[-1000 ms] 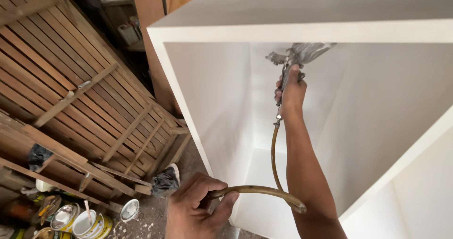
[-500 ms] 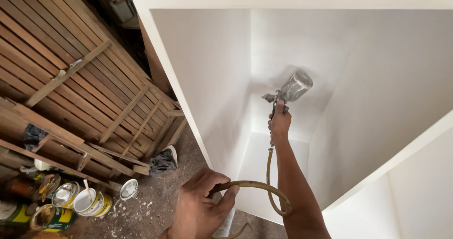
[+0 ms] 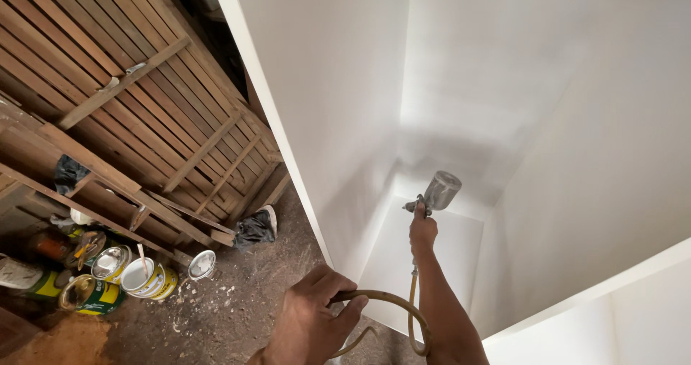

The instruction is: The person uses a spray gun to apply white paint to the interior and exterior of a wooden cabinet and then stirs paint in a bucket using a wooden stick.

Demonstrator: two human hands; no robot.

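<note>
Paint cans [image 3: 108, 282] sit well left of the left hand [image 3: 311, 314], which is curled around the hose [image 3: 392, 304], while beyond it the right hand [image 3: 422, 233] grips the spray gun [image 3: 434, 194] inside the white cabinet [image 3: 345, 84].

A carpentry workshop: stacked wooden slat panels [image 3: 144, 113], paint tins [image 3: 93, 293], dusty floor [image 3: 237, 300]

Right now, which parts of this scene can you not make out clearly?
Head view only:
- Spray gun: trigger hidden by the right hand.
- Hose: part hidden inside the left hand; its far end is cut off at the bottom edge.
- Paint cans: contents too small to tell.
</note>
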